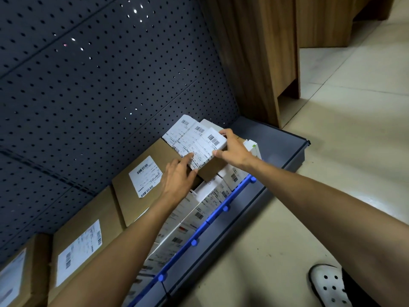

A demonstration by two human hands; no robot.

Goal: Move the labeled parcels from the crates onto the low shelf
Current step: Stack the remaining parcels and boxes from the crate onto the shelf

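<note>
Head view looks down on the shelf (287,147), where both hands meet on one parcel (200,151) at the person's 12 o'clock, close against the pegboard (88,85). It sits raised, seemingly propped on the white boxes (205,202) packed behind the blue rail (221,209). White labelled pieces fan out at its 11 o'clock; I cannot tell whether they are loose or part of the same load. No crate shows.

That perch looks uneven to me. Let go before it beds down and the parcel could tip towards 5 o'clock, over the rail and onto the floor. If those fanned pieces are loose, a tilt would slide them off. A hard shove could also knock the small box (252,149) at its 3 o'clock towards the shelf's open end, and dragging fingers might crease the label.

From 4 o'clock the right hand (233,149) reaches in, arm nearly straight. Its fingers curl over the far edge, and the thumb is set on the near side, a firm pinch. The left hand (177,177) comes from 7 o'clock, fingers laid fairly straight on the label, thumb by the near corner. It is pressing, not gripping. Brown boxes (141,180) lie flat at 9 o'clock.
</note>
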